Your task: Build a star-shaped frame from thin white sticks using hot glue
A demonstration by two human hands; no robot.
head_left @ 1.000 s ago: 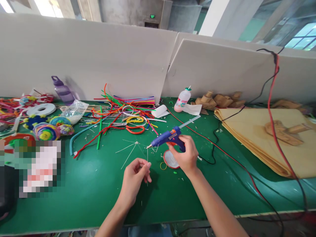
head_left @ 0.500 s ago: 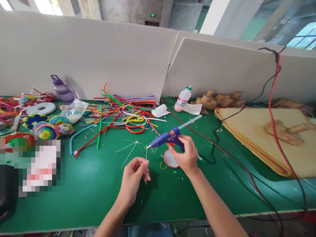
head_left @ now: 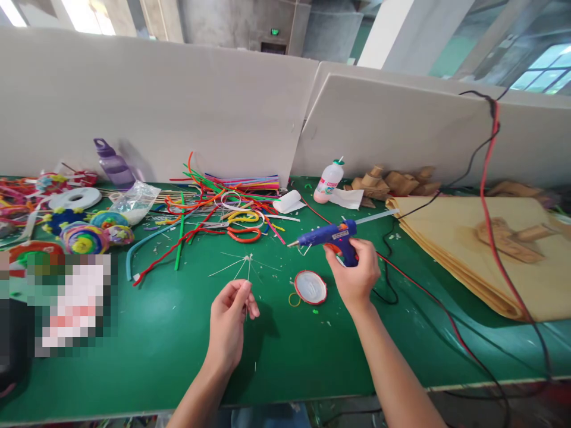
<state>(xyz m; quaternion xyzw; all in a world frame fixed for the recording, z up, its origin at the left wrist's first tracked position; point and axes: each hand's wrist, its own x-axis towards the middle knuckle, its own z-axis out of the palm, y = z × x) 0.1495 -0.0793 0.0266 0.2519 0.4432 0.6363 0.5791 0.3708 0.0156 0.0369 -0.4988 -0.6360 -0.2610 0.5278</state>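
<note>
Left hand (head_left: 229, 324) pinches thin stick (head_left: 247, 279); right hand (head_left: 355, 276) lifts glue gun (head_left: 325, 236) over open mat (head_left: 156, 333).

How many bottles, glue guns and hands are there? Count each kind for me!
Bottles: 2, the purple bottle and the white bottle
Glue guns: 1, the blue glue gun
Hands: 2, the left hand and the right hand
Total: 5

The right hand (head_left: 355, 276) has carried the blue glue gun (head_left: 328, 236) rightward and away from the thin stick (head_left: 248, 289), uncovering the red-rimmed lid (head_left: 311, 288). The left hand (head_left: 231, 321) has shifted left, bringing the stick toward the star of sticks (head_left: 247, 261).
</note>
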